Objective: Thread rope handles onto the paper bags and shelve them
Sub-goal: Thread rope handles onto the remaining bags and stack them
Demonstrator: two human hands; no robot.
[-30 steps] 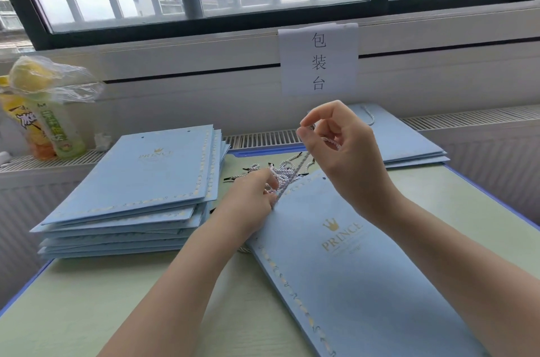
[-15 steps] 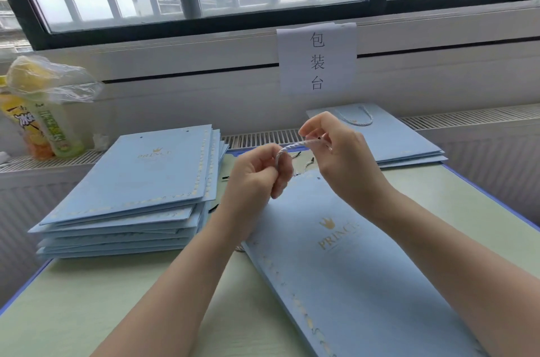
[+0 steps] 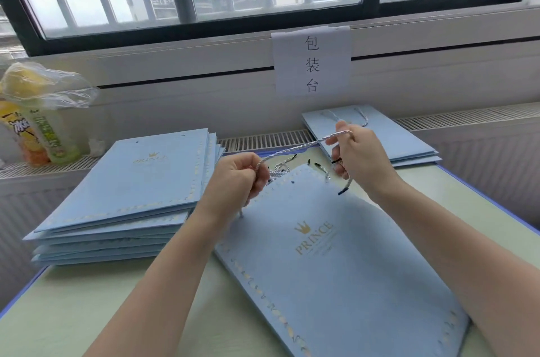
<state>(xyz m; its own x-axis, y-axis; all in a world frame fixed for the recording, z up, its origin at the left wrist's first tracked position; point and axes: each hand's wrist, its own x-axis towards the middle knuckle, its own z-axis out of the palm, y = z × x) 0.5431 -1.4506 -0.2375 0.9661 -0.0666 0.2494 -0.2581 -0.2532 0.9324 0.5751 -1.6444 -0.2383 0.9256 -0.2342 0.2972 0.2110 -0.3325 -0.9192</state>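
Since the earlier frame both hands have drawn apart, pulling one rope (image 3: 304,146) taut and clear of the loose bundle of ropes (image 3: 280,171) at the far edge of the flat paper bag (image 3: 336,254) on the table (image 3: 58,313). Largest first: the bag lies directly beneath the hands, its long axis running from far-left to near-right, punched holes at the far end. The left hand (image 3: 242,178) grips the rope's lower end, the right hand (image 3: 359,155) pinches the raised end, its black tip (image 3: 344,188) dangling nearest a hole.
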